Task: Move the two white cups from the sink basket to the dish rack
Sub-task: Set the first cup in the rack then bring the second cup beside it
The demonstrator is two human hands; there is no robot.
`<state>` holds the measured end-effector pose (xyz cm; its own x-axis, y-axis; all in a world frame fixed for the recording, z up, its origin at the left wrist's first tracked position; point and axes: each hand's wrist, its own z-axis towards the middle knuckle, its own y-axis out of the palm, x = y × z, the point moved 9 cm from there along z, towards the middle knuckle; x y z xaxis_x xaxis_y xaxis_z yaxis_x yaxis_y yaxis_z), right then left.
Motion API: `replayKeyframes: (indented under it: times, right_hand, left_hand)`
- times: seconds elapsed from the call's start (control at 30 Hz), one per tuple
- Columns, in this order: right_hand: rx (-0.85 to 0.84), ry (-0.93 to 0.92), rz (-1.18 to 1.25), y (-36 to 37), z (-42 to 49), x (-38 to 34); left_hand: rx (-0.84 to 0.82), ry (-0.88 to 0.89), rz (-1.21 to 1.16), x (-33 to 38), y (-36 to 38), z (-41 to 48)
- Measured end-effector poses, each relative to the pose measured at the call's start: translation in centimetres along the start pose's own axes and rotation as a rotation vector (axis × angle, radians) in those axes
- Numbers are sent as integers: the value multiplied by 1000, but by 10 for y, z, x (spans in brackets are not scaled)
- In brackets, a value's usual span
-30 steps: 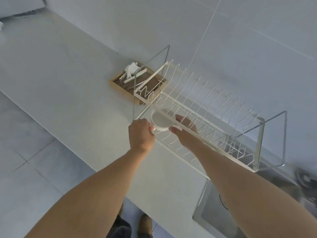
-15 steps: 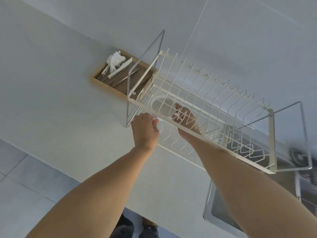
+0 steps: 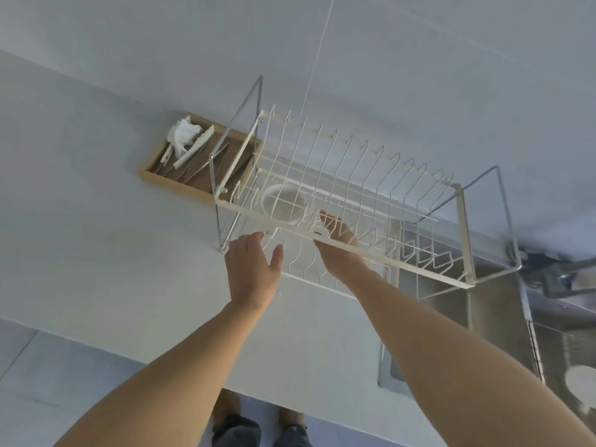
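A white cup (image 3: 283,204) stands upright inside the left end of the white wire dish rack (image 3: 354,250). My left hand (image 3: 253,269) hovers just in front of the rack, fingers spread, touching nothing. My right hand (image 3: 338,240) reaches into the rack just right of the cup, partly hidden behind the front rail, its fingers loose and off the cup. A second white cup (image 3: 582,382) sits in the sink basket (image 3: 538,353) at the far right edge.
A wooden tray (image 3: 196,169) with utensils and a crumpled white cloth lies on the counter left of the rack. The steel sink (image 3: 451,304) lies under the rack's right end, with a blurred faucet (image 3: 548,269) behind it. My feet show below the counter edge.
Both hands carried the cup into the rack's left end and set it down. My left hand has let go and drawn back, open. My right hand has come off the cup.
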<state>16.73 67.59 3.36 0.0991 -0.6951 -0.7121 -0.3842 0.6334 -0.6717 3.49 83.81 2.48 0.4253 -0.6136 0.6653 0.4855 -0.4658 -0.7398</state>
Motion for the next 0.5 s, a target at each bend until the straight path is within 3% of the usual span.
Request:
replayKeyframes:
  times: [0.1, 0.17, 0.37, 0.5]
  right_hand:
    - [-37, -16, -330, -16, -33, 12]
    - [-14, -37, -417, -32, -56, 17]
    - [13, -88, -483, -63, -135, 53]
    - [-1, -47, -521, -88, -196, 110]
  left_hand:
    - [-28, 156, 108, 15, -6, -22]
    - [-55, 290, 176, 30, -7, -37]
    - [-291, 439, 360, 68, 18, -89]
    - [-336, 496, 447, 103, 39, -139]
